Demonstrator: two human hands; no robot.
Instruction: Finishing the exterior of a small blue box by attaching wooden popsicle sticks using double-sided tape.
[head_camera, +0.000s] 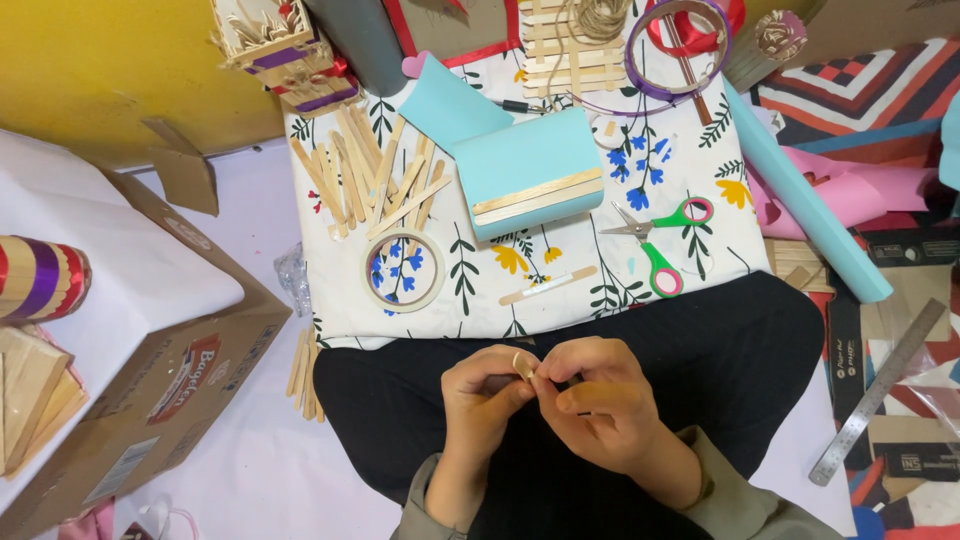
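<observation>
We've got both hands together over our lap, just below the near edge of the floral cloth (690, 180). The left hand (482, 395) and right hand (600, 400) are both curled nearly shut, fingertips pinching a small pale strip (523, 364) between them, probably a bit of tape or a stick end, too small to say for sure. It sits right at the fingertips, clear of the cloth.

Up on the cloth things are pretty crowded: a roll of tape (403, 271) near the front left, a loose pile of wooden sticks (370, 180) behind it, a light blue folded card (530, 172) with sticks along its edge in the middle, and green and pink scissors (660, 245) to the right. One lone stick (547, 286) lies close to the front edge. A cardboard box (150, 370) crowds our left, and a metal ruler (880, 390) lies off to the right. The lap is the only open room.
</observation>
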